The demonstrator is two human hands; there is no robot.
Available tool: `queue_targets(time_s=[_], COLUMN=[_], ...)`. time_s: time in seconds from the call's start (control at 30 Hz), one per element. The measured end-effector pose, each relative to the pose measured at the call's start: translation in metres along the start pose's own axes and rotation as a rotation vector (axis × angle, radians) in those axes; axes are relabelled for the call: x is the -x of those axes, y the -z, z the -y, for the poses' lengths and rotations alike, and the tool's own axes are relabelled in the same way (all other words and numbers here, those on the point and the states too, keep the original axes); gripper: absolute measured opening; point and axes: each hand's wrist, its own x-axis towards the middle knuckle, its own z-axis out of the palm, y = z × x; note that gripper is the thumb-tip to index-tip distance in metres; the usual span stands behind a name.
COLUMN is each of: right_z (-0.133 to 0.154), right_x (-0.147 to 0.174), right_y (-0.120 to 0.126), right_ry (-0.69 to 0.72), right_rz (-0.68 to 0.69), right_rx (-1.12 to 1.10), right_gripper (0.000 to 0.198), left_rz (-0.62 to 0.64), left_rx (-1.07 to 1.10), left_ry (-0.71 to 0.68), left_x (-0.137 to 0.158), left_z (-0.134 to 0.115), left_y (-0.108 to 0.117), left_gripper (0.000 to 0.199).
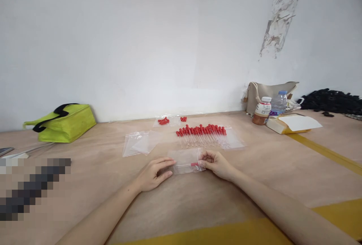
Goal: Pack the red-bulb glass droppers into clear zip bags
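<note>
A clear plastic zip bag (185,157) lies flat on the table in front of me, with one thin white stick with a red end (194,164) inside. At the bag's left edge rests my left hand (155,174), fingers stretched out and thumb apart. My right hand (214,164) pinches the bag's right end, close to the stick's red end. Just beyond is a row of several red-ended sticks (202,132), side by side, partly over another clear bag (234,139). More clear bags (137,143) lie to the left.
Small red pieces (163,121) sit on clear plastic near the wall. A lime-green bag (68,124) stands left. At right are a brown drink bottle (261,112), a water bottle (279,103), a beige bag (251,100), an open box (278,125) and a black pile (330,101).
</note>
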Motion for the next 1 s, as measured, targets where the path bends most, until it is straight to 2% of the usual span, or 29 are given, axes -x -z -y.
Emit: queue_targets(time_s=[0.1,0.27,0.47,0.67,0.83,1.0], right_z=[-0.0001,-0.0035,-0.0074,-0.0084,-0.005,0.0], right_x=[-0.0013,-0.002,-0.0041,-0.0038,-0.0023,-0.0002], right_y=[-0.001,0.0045,0.0037,0.0015,0.0011,0.0046], right_ry=[0.0,-0.07,-0.047,-0.017,0.001,-0.038], right_rz=[-0.067,0.008,-0.046,-0.015,0.013,0.021], right_rx=[-0.025,0.012,-0.024,0.009,0.117,0.071], right_gripper=[0.029,0.028,0.032,0.033,0.028,0.032], left_rz=[-0.014,-0.044,-0.055,0.086,0.079,0.091], left_rx=[0.022,0.048,0.057,0.032,0.013,0.001], left_ry=[-0.012,-0.024,-0.045,-0.058,-0.042,-0.034], left_x=[-0.0001,-0.0004,-0.0002,-0.004,-0.0039,-0.0027], left_z=[-0.0006,0.0027,0.0036,-0.0023,-0.0002,0.0004], left_y=[-0.0002,-0.0022,-0.0034,0.0008,-0.0007,-0.001], left_gripper=[0.031,0.026,0.026,0.038,0.033,0.033])
